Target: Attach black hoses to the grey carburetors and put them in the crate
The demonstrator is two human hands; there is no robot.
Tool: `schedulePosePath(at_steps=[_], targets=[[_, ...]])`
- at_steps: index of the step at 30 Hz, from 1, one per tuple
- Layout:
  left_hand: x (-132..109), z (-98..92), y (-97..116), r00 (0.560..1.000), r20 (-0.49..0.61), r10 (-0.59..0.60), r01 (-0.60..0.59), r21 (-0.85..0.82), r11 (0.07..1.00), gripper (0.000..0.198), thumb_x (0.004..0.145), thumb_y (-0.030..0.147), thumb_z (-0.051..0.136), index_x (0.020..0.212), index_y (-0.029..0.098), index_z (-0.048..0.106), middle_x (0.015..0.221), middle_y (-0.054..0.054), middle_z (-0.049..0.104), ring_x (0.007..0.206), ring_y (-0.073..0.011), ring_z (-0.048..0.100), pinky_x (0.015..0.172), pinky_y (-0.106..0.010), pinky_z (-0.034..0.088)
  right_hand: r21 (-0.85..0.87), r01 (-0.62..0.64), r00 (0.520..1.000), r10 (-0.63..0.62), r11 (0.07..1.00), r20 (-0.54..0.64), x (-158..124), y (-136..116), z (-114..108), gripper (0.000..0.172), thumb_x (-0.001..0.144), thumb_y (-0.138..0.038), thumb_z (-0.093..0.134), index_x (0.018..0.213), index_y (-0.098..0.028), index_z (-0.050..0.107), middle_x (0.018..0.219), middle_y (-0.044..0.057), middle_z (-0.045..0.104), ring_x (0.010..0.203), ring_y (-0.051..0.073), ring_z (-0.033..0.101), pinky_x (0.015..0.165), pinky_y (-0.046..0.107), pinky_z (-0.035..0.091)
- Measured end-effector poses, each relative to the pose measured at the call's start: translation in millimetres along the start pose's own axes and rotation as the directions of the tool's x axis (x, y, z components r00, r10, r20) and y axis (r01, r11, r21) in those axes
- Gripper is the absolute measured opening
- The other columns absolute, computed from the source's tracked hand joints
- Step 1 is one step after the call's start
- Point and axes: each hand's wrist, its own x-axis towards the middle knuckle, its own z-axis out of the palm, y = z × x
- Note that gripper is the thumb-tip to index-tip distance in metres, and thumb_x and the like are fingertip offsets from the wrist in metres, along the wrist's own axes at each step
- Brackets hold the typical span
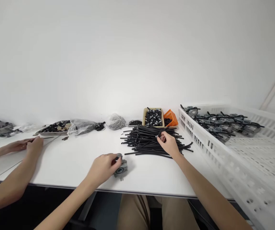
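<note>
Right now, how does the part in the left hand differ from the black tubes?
The part is grey and chunky; the tubes are black, long and thin. The left hand grips the part; most tubes lie piled by the right hand. Both have a hand at them.

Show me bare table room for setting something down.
Bare: the white table between the co-worker's near hand and the left hand, plus its front strip between the gray part and the right forearm. Crowded: the black tubes, with the cream basket and orange basket behind.
</note>
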Motion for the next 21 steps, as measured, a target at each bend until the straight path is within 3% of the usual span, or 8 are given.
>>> schedulePosePath(at_steps=[4,8,11,14,17,19,21], targets=[[19.9,19.3,61.4,0.968,-0.038,0.248,-0.249,-0.015,0.968,0.04,0.094,0.041,0.037,0.066,0.021,0.056,0.069,-0.004,0.068,0.062,-0.0188,0.061,0.069,-0.032,0.04,0.137,-0.05,0.999,0.047,0.989,0.022,0.1,-3.5,-0.2,0.017,0.085,-0.037,0.056,0.081,-0.02,0.057,0.065,0.0,0.055,0.061,0.014,0.049,0.063,0.027,0.043],[65.4,43.0,89.2,0.928,-0.132,0.349,-0.362,-0.085,0.928,0.04,0.094,0.042,0.041,0.064,0.019,0.053,0.069,-0.003,0.065,0.064,-0.0165,0.058,0.072,-0.032,0.04,0.36,-0.166,0.984,0.132,0.918,0.116,5.8,-1.3,0.4,0.024,0.082,-0.042,0.06,0.087,-0.019,0.063,0.073,0.003,0.061,0.065,0.015,0.053,0.063,0.027,0.045],[95.6,54.9,91.2,0.89,-0.245,0.385,-0.428,-0.153,0.891,0.035,0.091,0.046,0.046,0.07,0.019,0.053,0.074,-0.004,0.063,0.071,-0.0176,0.057,0.074,-0.033,0.04,0.563,-0.27,0.962,0.201,0.781,0.183,12.6,3.3,-0.8,0.034,0.074,-0.049,0.068,0.088,-0.018,0.065,0.08,0.005,0.065,0.072,0.017,0.058,0.069,0.029,0.049],[112.5,64.7,82.5,0.847,-0.325,0.421,-0.505,-0.241,0.829,0.024,0.087,0.043,0.049,0.09,0.02,0.055,0.095,-0.008,0.064,0.091,-0.0223,0.056,0.085,-0.035,0.042,0.661,-0.337,0.941,0.23,0.671,0.247,16.5,6.5,-4.7,0.036,0.071,-0.048,0.073,0.091,-0.018,0.068,0.088,0.006,0.067,0.078,0.018,0.06,0.074,0.031,0.05],[117.6,75.1,70.0,0.832,-0.276,0.481,-0.553,-0.341,0.76,0.047,0.075,0.048,0.06,0.112,0.019,0.052,0.117,-0.012,0.061,0.108,-0.0271,0.053,0.096,-0.039,0.039,0.702,-0.386,0.92,0.191,0.599,0.344,15.1,4.6,-9.6,0.031,0.071,-0.043,0.076,0.092,-0.02,0.071,0.088,0.004,0.068,0.079,0.017,0.06,0.074,0.029,0.049],[117.6,81.6,63.5,0.818,-0.237,0.525,-0.575,-0.366,0.732,0.066,0.066,0.054,0.069,0.119,0.019,0.05,0.122,-0.013,0.06,0.112,-0.03,0.053,0.1,-0.04,0.037,0.718,-0.422,0.897,0.143,0.553,0.418,12.6,0.4,-12.5,0.029,0.07,-0.041,0.078,0.09,-0.02,0.072,0.086,0.003,0.067,0.078,0.016,0.06,0.075,0.029,0.048],[117.2,87.4,60.0,0.804,-0.24,0.544,-0.594,-0.359,0.72,0.073,0.062,0.056,0.072,0.121,0.019,0.05,0.124,-0.013,0.061,0.113,-0.0309,0.055,0.103,-0.041,0.035,0.715,-0.458,0.869,0.098,0.528,0.485,10.3,-4.3,-14.7,0.029,0.069,-0.04,0.079,0.088,-0.019,0.073,0.086,0.003,0.067,0.078,0.016,0.06,0.075,0.029,0.048]])
